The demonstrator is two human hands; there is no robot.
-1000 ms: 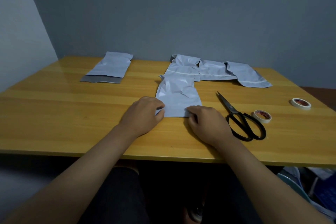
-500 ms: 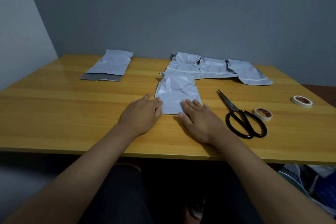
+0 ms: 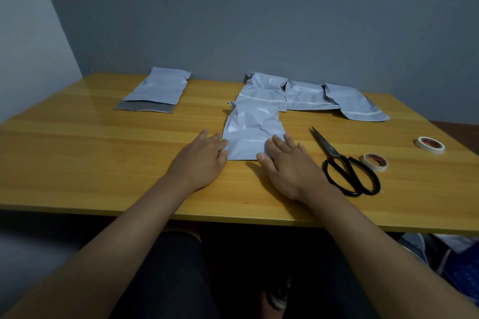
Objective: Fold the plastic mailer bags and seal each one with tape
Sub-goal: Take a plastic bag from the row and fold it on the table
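A crumpled grey mailer bag [image 3: 252, 132] lies on the wooden table [image 3: 77, 163] in front of me. My left hand [image 3: 201, 160] lies flat with straight fingers touching the bag's near left corner. My right hand [image 3: 287, 166] lies flat, its fingers pressing the bag's near right corner. Black scissors [image 3: 344, 167] lie to the right of my right hand. Beside the scissor handles sits one tape roll [image 3: 375, 162], and a second tape roll [image 3: 431, 144] is farther right.
Three more grey mailer bags [image 3: 308, 96] overlap in a row behind the near bag. A separate mailer bag [image 3: 158, 90] with a dark flap lies at the far left. A grey wall rises right behind the table. My legs show under the table's front edge.
Both hands went from curled fingers pinching the bag's near edge to flat, straight fingers on its corners. The bag's near edge now lies flat.
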